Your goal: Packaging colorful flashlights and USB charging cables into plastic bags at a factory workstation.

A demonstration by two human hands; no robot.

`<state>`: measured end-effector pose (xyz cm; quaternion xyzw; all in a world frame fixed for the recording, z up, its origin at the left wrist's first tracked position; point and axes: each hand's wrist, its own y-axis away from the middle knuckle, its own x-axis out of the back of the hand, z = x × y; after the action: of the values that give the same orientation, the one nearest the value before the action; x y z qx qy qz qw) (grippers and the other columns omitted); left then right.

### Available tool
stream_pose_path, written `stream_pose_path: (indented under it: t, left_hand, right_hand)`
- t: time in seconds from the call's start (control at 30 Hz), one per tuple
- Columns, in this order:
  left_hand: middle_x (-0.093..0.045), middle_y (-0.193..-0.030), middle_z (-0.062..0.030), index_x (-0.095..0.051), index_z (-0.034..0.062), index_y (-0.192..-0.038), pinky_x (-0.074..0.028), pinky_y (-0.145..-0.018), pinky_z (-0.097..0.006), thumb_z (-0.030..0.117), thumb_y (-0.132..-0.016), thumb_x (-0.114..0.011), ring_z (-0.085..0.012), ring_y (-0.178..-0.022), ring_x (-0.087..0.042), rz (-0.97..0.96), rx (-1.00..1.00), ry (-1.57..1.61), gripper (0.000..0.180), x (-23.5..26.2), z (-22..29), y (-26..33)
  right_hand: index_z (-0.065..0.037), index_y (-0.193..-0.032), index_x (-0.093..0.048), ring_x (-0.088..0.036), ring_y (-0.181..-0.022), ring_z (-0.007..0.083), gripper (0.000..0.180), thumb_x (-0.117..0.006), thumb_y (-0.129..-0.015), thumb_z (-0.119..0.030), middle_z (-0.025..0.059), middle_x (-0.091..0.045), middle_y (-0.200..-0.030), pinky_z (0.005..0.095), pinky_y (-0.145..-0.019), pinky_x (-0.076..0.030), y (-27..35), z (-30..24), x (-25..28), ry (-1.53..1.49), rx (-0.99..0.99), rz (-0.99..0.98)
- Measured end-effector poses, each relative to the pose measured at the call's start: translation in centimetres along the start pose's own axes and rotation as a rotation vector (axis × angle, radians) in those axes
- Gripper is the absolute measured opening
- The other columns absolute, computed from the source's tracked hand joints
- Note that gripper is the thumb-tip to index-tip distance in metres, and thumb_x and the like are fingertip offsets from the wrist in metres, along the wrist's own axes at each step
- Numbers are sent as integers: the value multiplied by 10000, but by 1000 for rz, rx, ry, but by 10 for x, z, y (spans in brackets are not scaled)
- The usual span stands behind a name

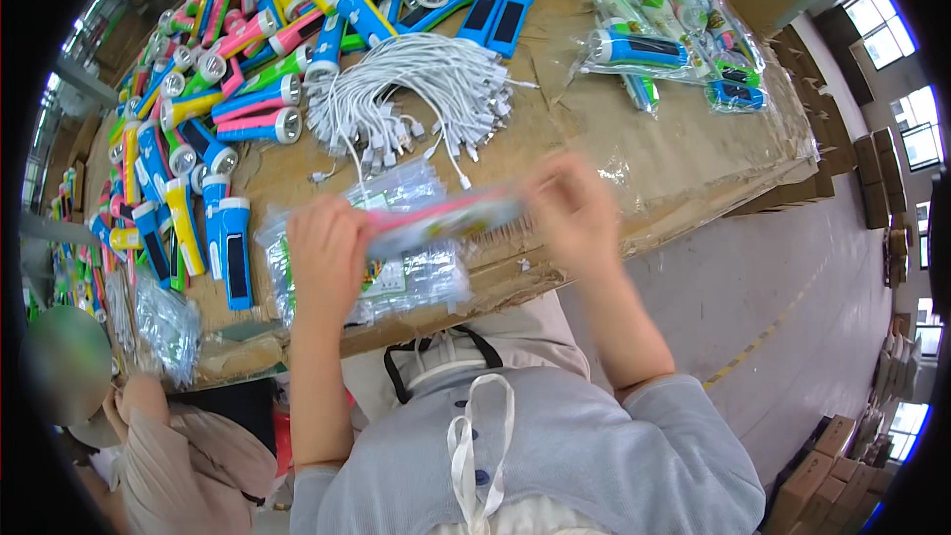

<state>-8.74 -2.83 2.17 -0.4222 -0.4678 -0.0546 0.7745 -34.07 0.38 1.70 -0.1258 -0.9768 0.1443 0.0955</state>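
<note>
Btwn both hands' fingers: pink torch [446,221], L hand [325,248] & R hand [575,210] gripping ends

A stack of clear plastic bags with green printed labels [396,272] lies at the table's near edge. Bagged blue-and-green flashlights [684,45] pile at the far right. Brown cardboard boxes [822,476] stand on the floor, lower right.
</note>
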Motion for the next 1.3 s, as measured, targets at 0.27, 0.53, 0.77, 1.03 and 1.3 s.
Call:
stream_pose_path:
  t: [0.27, 0.53, 0.77, 1.03, 1.3]
  left_hand:
    - [-568, -1015, -114, -576, 47, -978, -398, -804, -404, 85, -757, -639, -316, -964, -524, -67, 330, -5, 233, -5, -40, 44]
    - [-558, -1017, -114, -582, 74, -1045, -387, -824, -397, 78, -743, -650, -320, -947, -522, -19, 353, -58, 310, -20, -46, 36]
    - [-600, -808, -53, -569, 68, -788, -379, -713, -383, 60, -670, -689, -263, -810, -569, 72, 382, -32, 168, -29, -70, 41]
    - [-586, -761, -38, -576, 87, -745, -382, -720, -383, 91, -672, -693, -243, -797, -563, 110, 477, 117, 139, -36, -77, 50]
    - [-564, -816, -5, -567, 104, -759, -378, -752, -366, 69, -678, -666, -218, -845, -550, 142, 370, 129, 132, -37, -73, 47]
  right_hand:
    - [36, -1058, -548, -578, -816, 206, 316, -584, -860, -208, 145, -569, -946, 328, -704, -489, -41, 73, 169, 1071, 59, 688]
    - [-20, -952, -607, -606, -848, 220, 177, -599, -775, -11, 110, -623, -910, 306, -776, -472, -21, 12, -60, 422, 358, -337]
    - [-44, -853, -566, -560, -817, 277, 173, -590, -682, -35, 107, -565, -814, 376, -710, -464, -42, 25, -169, 469, 755, -551]
    - [-47, -823, -553, -547, -809, 296, 112, -595, -719, -58, 110, -552, -802, 400, -731, -442, -54, 23, -141, 954, 802, -660]
    - [-28, -853, -616, -558, -812, 300, 143, -640, -752, -127, 103, -579, -793, 383, -709, -439, -67, -7, -131, 720, 629, -701]
